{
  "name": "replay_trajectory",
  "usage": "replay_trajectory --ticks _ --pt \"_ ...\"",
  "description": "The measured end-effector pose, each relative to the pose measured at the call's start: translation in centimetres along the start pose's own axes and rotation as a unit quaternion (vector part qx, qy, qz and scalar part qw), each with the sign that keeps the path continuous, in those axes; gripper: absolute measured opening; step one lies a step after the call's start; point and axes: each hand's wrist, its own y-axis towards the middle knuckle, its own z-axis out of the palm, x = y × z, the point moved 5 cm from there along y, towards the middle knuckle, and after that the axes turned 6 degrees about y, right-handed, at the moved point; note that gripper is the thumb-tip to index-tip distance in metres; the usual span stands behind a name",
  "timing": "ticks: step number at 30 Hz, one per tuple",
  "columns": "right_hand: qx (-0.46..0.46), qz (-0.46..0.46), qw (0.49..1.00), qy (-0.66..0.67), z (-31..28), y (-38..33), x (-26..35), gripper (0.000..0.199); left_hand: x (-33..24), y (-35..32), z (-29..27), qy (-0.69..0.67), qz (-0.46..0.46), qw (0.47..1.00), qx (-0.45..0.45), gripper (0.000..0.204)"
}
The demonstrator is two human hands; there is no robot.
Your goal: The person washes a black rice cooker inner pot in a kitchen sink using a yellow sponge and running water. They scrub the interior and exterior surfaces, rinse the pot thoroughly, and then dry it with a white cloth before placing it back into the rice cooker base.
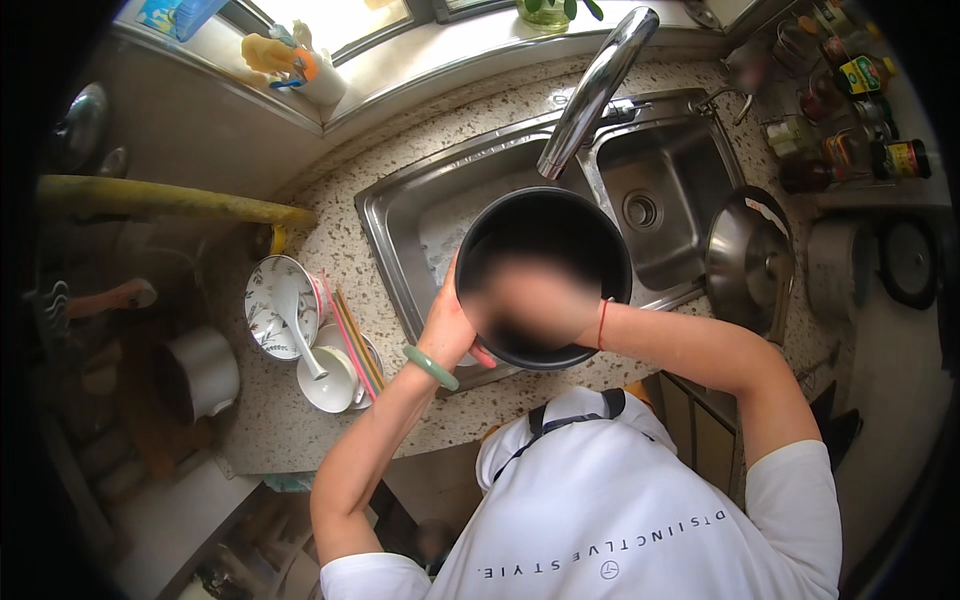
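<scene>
A dark, round, deep pot (545, 212) is over the front part of the steel sink (400, 225), its open top facing up. My left hand (450, 322) grips the pot's left side from outside, with a green bangle on that wrist. Down inside the pot is my right hand (550, 300), a thin red string at its wrist. Blur covers the right hand's fingers, so whether they hold anything is hidden. The chrome faucet (600, 95) reaches over the sink just beyond the pot's far rim.
Left of the sink stand a patterned bowl (262, 325) with a white spoon (291, 308), a small white bowl (325, 388) and several chopsticks (358, 345). A round metal lid (735, 250) leans at the sink's right edge. Bottles (865, 75) crowd the right wall.
</scene>
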Motion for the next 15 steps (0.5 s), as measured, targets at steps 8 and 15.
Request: replay_trajectory --ticks 8,15 --pt "0.003 0.01 0.995 0.097 0.2 -0.3 -1.5 0.011 -0.3 -0.1 0.3 0.007 0.011 1.0 0.005 0.08" --pt "0.008 0.043 0.99 0.132 0.2 -1.0 -3.7 0.013 0.6 -0.2 0.1 0.004 0.0 1.0 -0.006 0.081"
